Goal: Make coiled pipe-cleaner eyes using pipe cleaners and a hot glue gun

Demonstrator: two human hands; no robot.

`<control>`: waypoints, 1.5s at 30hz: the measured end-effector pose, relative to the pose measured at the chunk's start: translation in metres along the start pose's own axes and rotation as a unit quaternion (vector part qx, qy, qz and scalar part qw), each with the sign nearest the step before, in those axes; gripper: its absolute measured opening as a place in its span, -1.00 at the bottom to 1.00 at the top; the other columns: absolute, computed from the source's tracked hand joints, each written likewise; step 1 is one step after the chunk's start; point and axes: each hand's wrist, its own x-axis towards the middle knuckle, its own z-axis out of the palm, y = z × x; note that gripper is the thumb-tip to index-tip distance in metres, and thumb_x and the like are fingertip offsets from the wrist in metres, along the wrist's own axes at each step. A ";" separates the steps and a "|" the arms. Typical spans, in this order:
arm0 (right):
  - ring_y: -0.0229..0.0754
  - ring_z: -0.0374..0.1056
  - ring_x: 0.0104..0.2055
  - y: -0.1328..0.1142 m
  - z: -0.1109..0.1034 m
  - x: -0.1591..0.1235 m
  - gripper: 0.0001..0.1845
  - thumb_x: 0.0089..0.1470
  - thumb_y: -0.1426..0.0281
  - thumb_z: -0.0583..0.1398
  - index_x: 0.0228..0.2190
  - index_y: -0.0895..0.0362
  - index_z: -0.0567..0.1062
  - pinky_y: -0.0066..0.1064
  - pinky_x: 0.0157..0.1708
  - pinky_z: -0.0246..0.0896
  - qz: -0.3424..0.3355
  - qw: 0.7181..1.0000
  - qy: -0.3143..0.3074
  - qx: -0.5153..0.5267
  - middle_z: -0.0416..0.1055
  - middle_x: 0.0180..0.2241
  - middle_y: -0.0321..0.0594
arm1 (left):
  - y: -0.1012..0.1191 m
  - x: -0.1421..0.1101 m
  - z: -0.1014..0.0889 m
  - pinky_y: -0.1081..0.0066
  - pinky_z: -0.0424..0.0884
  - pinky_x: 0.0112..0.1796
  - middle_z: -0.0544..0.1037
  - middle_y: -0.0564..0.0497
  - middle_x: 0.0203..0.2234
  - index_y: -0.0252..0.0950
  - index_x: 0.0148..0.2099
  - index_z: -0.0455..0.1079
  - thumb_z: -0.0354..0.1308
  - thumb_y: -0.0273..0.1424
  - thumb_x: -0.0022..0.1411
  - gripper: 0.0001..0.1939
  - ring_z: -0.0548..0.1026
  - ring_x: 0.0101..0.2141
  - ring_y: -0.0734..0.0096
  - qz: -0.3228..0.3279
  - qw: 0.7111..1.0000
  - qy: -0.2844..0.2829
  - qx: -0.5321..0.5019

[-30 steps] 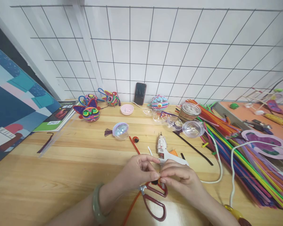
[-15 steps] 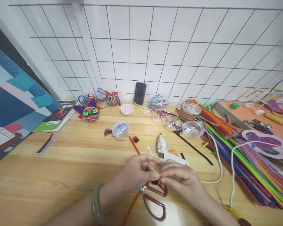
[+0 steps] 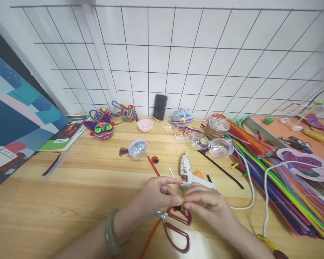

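Observation:
My left hand [image 3: 164, 194] and my right hand [image 3: 205, 203] meet fingertip to fingertip. Pinched between them is a small pipe-cleaner coil, black and orange, mostly covered by my fingers; its black part [image 3: 177, 208] peeks out below. An orange pipe cleaner [image 3: 151, 235] trails toward the near edge, apparently from the coil. Beneath my hands lie scissors [image 3: 175, 232] with dark red handles. Just beyond my fingers rests a white hot glue gun [image 3: 187, 169], nozzle pointing away. A finished orange coil [image 3: 155, 159] with a black centre sits next to a red-orange strip [image 3: 153, 165].
A clear ball with a purple tassel [image 3: 138, 149] lies ahead. Decorated fish-like balls [image 3: 104, 129], a pink bowl [image 3: 145, 125], a phone [image 3: 160, 107] and clear half-shells [image 3: 221, 147] line the back. Bundled pipe cleaners [image 3: 278, 190] and a white cord [image 3: 266, 201] occupy the right.
Both hands keep their pinch in almost the same place, with only slight finger movement. A little more of the scissors' metal shows beside my left hand.

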 end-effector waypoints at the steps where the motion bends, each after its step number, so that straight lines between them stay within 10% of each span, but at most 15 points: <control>1: -0.20 0.36 -0.40 0.000 0.000 0.000 -0.92 0.00 0.45 0.21 -0.43 0.10 0.54 -0.34 -0.39 0.31 0.002 1.000 -0.002 -0.001 0.46 -0.49 -0.19 | 0.000 0.000 0.000 0.50 0.31 -0.45 0.54 0.04 -0.60 -0.37 -0.11 0.40 0.36 -0.41 -0.23 -0.46 0.46 -0.56 0.49 -0.002 1.000 0.002 0.002; 45: -0.22 0.40 -0.40 0.002 0.002 0.020 -0.91 0.01 0.44 0.20 -0.43 0.11 0.54 -0.42 -0.37 0.30 -0.006 0.998 -0.022 -0.053 0.49 -0.46 -0.21 | 0.005 0.008 -0.018 0.51 0.30 -0.42 0.51 0.06 -0.59 -0.40 -0.02 0.33 0.36 -0.36 -0.22 -0.35 0.42 -0.55 0.55 0.035 0.998 0.023 0.051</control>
